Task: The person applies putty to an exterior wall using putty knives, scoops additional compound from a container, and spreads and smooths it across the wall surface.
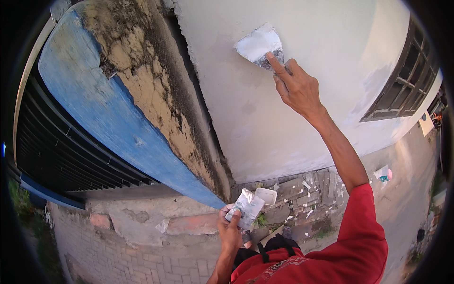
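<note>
My right hand (299, 87) is closed around a wide putty knife (261, 46), its index finger stretched along the blade. The blade lies against or very close to the off-white wall (302, 137), and white putty coats much of it. Lower down, near my body, my left hand (229, 229) grips a flat, roughly rectangular plate (249, 208) smeared with white putty; its handle, if it has one, is hidden by the fingers. Just past that plate shows a white open tub (266, 196).
To the left stands a blue-painted pillar (104, 94) with a crumbling bare edge, beside a dark barred gate (52, 137). A barred window (406, 71) is at the right. Broken tiles and white scraps (307, 199) litter the wall's foot; brick paving (142, 260) lies at lower left.
</note>
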The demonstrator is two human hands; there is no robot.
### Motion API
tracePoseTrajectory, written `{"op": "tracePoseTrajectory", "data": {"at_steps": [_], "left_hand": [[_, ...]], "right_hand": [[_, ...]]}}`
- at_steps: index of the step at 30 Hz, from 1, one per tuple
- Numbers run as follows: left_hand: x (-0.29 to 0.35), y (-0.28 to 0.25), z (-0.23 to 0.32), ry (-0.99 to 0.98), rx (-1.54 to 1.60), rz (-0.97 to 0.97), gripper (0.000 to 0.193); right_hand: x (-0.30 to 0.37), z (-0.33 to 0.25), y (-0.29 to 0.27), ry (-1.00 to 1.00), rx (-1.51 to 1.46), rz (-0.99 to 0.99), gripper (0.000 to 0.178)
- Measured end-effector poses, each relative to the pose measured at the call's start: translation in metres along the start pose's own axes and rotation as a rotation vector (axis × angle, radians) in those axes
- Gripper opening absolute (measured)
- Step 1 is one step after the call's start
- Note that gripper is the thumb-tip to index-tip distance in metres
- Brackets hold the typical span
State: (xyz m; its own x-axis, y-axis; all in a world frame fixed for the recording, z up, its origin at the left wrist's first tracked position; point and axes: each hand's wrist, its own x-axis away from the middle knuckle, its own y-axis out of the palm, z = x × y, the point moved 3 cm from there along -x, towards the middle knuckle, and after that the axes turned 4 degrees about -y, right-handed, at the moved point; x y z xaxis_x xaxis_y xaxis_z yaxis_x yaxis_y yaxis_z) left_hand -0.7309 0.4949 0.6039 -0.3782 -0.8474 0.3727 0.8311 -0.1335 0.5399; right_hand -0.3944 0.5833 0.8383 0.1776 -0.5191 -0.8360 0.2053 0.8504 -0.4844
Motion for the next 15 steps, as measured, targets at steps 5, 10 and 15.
{"op": "tracePoseTrajectory", "data": {"at_steps": [5, 10, 15], "left_hand": [[0.000, 0.002, -0.008, -0.002, -0.020, 0.004, 0.026], [0.004, -0.006, -0.008, 0.007, 0.001, 0.023, 0.027], [0.011, -0.016, -0.003, 0.002, -0.002, 0.036, 0.028]], "right_hand": [[0.033, 0.027, 0.025, -0.006, 0.176, -0.067, 0.077], [0.070, -0.013, -0.006, 0.297, -0.140, -0.162, 0.066], [-0.008, -0.051, -0.009, 0.553, -0.339, 0.029, 0.058]]}}
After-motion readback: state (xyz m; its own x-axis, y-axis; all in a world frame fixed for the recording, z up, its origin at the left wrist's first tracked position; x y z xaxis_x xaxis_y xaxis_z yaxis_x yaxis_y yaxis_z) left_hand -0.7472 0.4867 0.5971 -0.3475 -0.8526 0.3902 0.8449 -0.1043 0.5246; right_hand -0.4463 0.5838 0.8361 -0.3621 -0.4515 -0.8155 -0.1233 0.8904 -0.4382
